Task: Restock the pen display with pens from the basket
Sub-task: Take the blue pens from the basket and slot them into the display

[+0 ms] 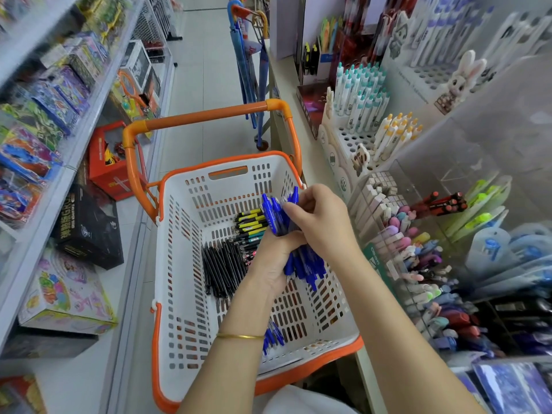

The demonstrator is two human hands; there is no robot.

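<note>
A few loose blue pens (273, 336) lie in the white slotted plastic basket with orange rim (179, 264). Above it, the left hand (268, 264) curls round the lower end of a bundle of blue plastic pens (304, 264); the right hand (322, 219) grips its upper end. Slim black pens (221, 264) and yellow-and-black pens (251, 221) lie beyond. The clear acrylic pen display (424, 180) stands to the right.

Left hand (273, 259) and right hand (324, 219) together, fingers (295, 209) curled round blue pens (307, 264)

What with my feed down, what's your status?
Left grip, right grip both hold blue pens over basket. Black pens lie in basket. Nothing blocks pen display.
</note>
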